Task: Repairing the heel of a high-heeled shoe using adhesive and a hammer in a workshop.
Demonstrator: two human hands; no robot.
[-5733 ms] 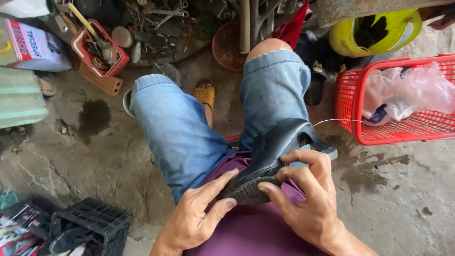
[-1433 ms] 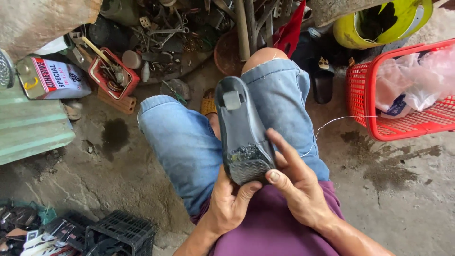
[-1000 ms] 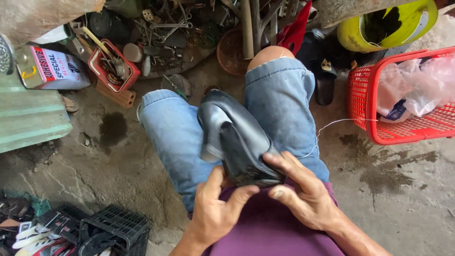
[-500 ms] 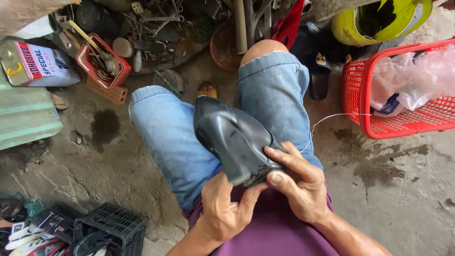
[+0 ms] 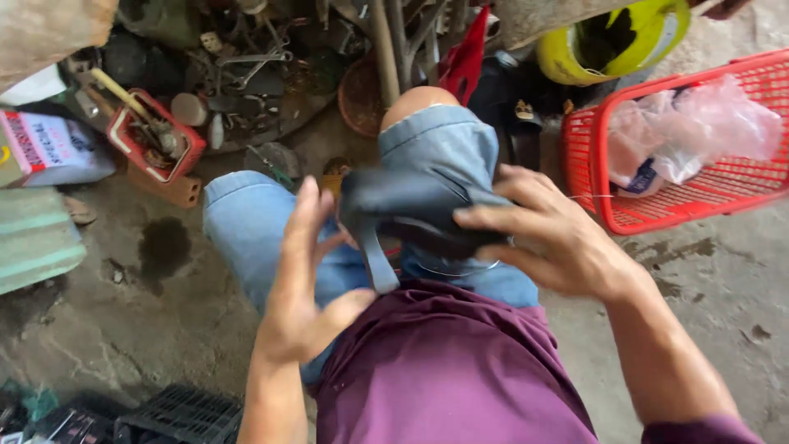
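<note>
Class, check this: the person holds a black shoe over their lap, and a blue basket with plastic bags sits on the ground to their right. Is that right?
Not quite. The basket is red, not blue, as the head view shows. The rest holds: the black shoe is over the lap, and the basket holds plastic bags.

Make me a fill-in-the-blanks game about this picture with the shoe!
1. The right hand grips a black ____ over the lap.
2. The left hand is ____, with its fingers spread beside it.
3. The basket on the ground is ____.
4. The helmet behind the basket is ____.

Missing words: shoe; open; red; yellow
</note>
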